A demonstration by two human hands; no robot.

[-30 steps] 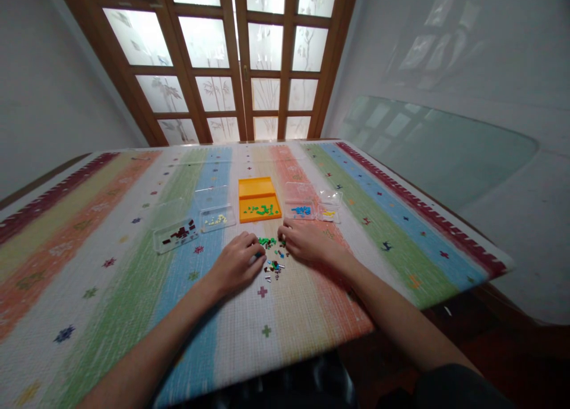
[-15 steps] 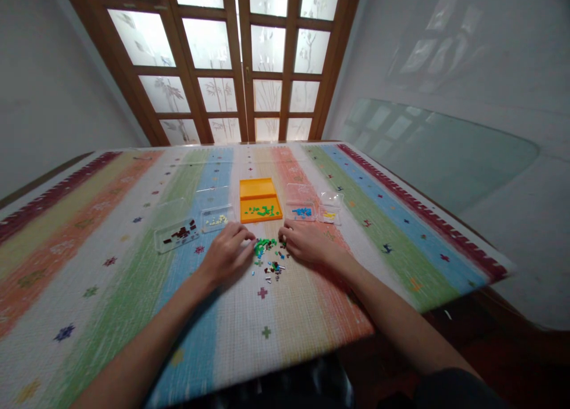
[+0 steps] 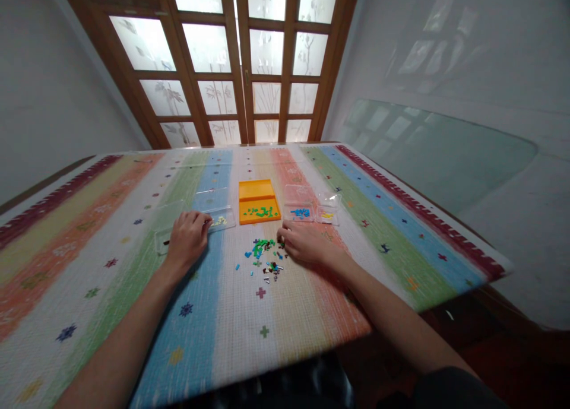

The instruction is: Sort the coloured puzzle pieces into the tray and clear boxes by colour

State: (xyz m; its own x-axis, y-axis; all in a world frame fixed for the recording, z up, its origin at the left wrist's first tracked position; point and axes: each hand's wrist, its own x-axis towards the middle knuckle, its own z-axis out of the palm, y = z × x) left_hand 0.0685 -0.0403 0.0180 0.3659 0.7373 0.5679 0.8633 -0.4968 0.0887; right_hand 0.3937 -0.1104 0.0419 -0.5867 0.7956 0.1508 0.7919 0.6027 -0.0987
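Observation:
A heap of tiny coloured bricks [image 3: 266, 256], green, blue, dark and white, lies on the striped cloth in front of me. My right hand [image 3: 303, 243] rests at the heap's right edge, its fingertips bent together against the pieces. My left hand [image 3: 187, 237] hovers over a clear box of dark pieces [image 3: 161, 243], with curled fingers that reach towards a clear box of pale yellow pieces [image 3: 219, 220]. Whatever either hand pinches is too small to make out.
An orange tray [image 3: 257, 190] with green pieces stands behind the heap. To its right are a clear box with blue pieces [image 3: 301, 211] and one with yellow pieces [image 3: 328, 215]. The striped tablecloth [image 3: 111, 302] ends at the near edge; a wooden glazed door stands beyond.
My left hand has left the heap and moved left and away to the clear boxes. The heap is now uncovered and a little more spread. My right hand has barely moved.

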